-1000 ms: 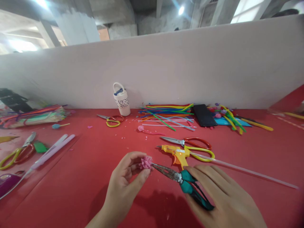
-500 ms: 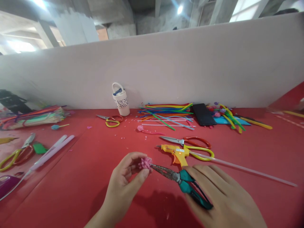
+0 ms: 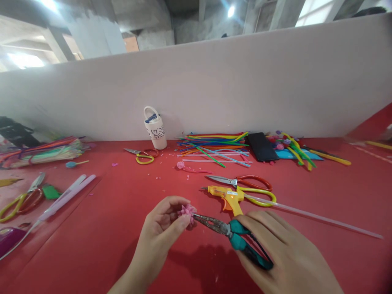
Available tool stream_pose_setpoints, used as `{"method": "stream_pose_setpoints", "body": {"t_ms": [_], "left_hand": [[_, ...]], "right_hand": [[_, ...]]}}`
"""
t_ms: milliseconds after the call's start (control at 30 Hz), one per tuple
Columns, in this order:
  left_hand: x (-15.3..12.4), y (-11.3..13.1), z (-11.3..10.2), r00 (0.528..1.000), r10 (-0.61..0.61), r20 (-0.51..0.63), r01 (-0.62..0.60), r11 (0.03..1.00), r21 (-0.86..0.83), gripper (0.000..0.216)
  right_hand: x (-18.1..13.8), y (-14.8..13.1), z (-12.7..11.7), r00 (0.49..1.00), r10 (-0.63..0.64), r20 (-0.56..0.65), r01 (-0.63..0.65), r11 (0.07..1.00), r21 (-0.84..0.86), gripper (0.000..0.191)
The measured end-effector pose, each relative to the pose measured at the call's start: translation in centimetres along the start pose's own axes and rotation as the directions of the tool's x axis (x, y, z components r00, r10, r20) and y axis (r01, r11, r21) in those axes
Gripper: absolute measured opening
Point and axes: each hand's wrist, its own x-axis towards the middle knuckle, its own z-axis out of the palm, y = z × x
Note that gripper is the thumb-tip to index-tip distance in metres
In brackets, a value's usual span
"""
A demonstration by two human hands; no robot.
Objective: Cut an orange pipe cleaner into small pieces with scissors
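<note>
In the head view, the pink petalled flower (image 3: 185, 211) is held above the red tabletop (image 3: 92, 245), toward the near side and short of the yellow glue gun (image 3: 229, 198). It looks very light, and its thin, crowded petals seem soft enough to bend or crush under a hard squeeze; I would expect little slipping, but single petals could tear or pull loose. The safest hold is probably low around its base, with the pads flat and the pressure slight, leaving the petal tips free.

The left hand (image 3: 161, 234) pinches the flower between thumb and index finger, these two nearly together with only the flower between them; the other fingers curl loosely behind. The right hand (image 3: 288, 249) is wrapped over the teal handles of the long-nose pliers (image 3: 228, 229), its fingers laid across the upper grip and the lower grip lying toward the palm. The handles stand somewhat apart, while the slim metal tips lie close together at the flower's right side. Whether they nip a petal or only touch it, I cannot tell. The pliers should feel stiff and far heavier than the flower, so a small wrist movement could tug it.
</note>
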Motion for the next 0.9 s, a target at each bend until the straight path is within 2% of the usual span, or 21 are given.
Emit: {"method": "stream_pose_setpoints", "body": {"t_ms": [167, 433, 567, 900], "left_hand": [[0.13, 0.0, 0.0, 0.999, -0.024, 0.033, 0.026, 0.996, -0.082, 0.009], [0.34, -0.19, -0.15, 0.992, -0.094, 0.084, 0.107, 0.98, -0.168, 0.01], [0.31, -0.2, -0.14, 0.992, -0.096, 0.078, 0.107, 0.983, -0.146, 0.01], [0.13, -0.18, -0.17, 0.998, -0.066, 0.026, 0.066, 0.998, 0.0, 0.011]], "right_hand": [[-0.11, 0.09, -0.01, 1.0, -0.028, -0.012, 0.028, 0.999, -0.031, 0.022], [0.18, -0.21, -0.3, 0.999, 0.03, 0.036, -0.033, 0.997, 0.073, 0.019], [0.0, -0.22, -0.3, 0.997, 0.043, 0.061, -0.05, 0.992, 0.115, 0.019], [0.04, -0.2, -0.46, 0.998, 0.012, 0.059, -0.015, 0.999, 0.046, 0.018]]}}
